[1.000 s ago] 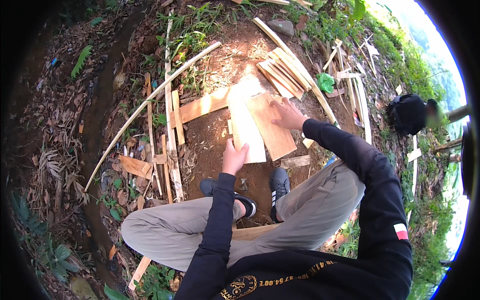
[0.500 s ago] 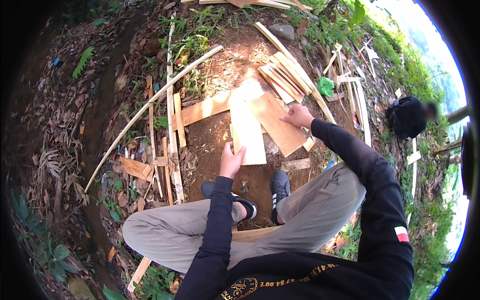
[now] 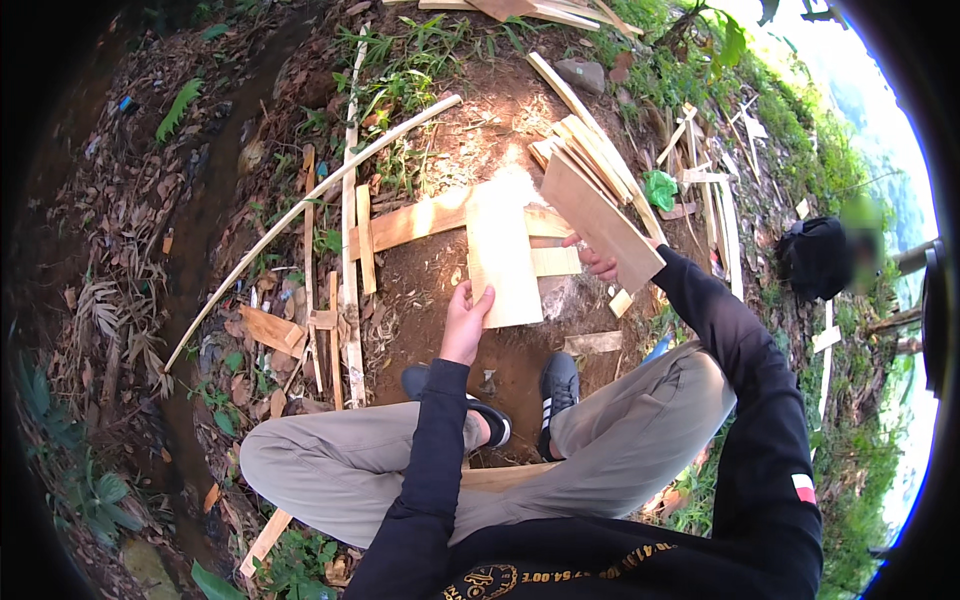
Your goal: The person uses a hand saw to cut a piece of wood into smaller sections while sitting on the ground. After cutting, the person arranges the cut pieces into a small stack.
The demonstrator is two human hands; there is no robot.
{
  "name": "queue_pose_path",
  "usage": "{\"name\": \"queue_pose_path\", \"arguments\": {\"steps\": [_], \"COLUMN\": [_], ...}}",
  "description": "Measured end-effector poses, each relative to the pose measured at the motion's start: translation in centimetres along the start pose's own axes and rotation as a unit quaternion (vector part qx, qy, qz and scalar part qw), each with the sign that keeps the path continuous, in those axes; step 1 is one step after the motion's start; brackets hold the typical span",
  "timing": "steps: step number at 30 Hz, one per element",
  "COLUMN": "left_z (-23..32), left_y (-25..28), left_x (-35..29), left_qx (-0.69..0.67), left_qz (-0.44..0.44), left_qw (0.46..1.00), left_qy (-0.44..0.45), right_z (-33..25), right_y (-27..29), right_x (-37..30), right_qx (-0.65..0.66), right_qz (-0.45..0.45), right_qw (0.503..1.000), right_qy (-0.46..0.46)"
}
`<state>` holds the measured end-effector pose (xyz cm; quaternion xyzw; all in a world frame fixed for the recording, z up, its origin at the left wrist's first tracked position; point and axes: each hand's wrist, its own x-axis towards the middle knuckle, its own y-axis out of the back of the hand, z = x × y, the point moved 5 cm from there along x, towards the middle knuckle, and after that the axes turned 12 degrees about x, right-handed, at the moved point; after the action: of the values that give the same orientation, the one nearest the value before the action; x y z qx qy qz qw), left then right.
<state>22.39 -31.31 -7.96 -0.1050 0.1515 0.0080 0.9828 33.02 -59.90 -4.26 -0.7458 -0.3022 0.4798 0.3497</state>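
My left hand (image 3: pixel 466 322) grips the near left corner of a pale wooden board (image 3: pixel 502 255), thumb on top. In my right hand (image 3: pixel 598 262) is a browner wooden board (image 3: pixel 600 220), tilted up on edge; its fingers show at the board's left side and the rest of the hand is hidden behind it. The two boards are apart. Under the pale board's far part a long plank (image 3: pixel 415 222) lies across the ground, and a short pale piece of wood (image 3: pixel 556 262) shows between the boards.
Beyond the right board lies a stack of wooden slats (image 3: pixel 590 150), with a green plastic bag (image 3: pixel 660 190) beside it. Long strips, including a curved one (image 3: pixel 310 200), lie at the left. A small wood offcut (image 3: pixel 593 343) sits near my right shoe (image 3: pixel 560 390). A black bag (image 3: pixel 812 258) stands far right.
My right hand has lifted the brown board off the pale one and tilted it up, moving it right. The plank and short piece beneath now show. My left hand stays on the pale board.
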Motion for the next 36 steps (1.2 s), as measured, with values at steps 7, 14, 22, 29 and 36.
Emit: {"name": "queue_pose_path", "arguments": {"steps": [7,14,22,29,36], "left_z": [0.8,3.9,2.2,3.0,4.1], "left_y": [-1.0,-0.6,-0.1,-0.4,-0.4], "left_x": [-0.1,-1.5,-0.3,-0.8,-1.1], "left_qx": [0.044,0.053,0.054,0.031,-0.02], "left_qz": [0.035,0.064,0.066,0.056,0.046], "left_qw": [0.995,0.992,0.991,0.993,0.991], "left_qy": [-0.086,-0.099,-0.102,-0.101,-0.123], "right_z": [1.1,-0.6,-1.9,-2.5,-2.1], "right_y": [-5.0,-8.7,-8.3,-12.3,-13.3], "right_x": [0.1,-1.9,-2.5,-3.2,-3.5], "right_qx": [0.012,0.0,0.018,0.016,0.041], "right_qz": [-0.085,-0.139,-0.173,-0.195,-0.15], "right_qw": [0.996,0.99,0.982,0.974,0.982], "right_qy": [-0.021,0.015,0.066,0.115,0.109]}}
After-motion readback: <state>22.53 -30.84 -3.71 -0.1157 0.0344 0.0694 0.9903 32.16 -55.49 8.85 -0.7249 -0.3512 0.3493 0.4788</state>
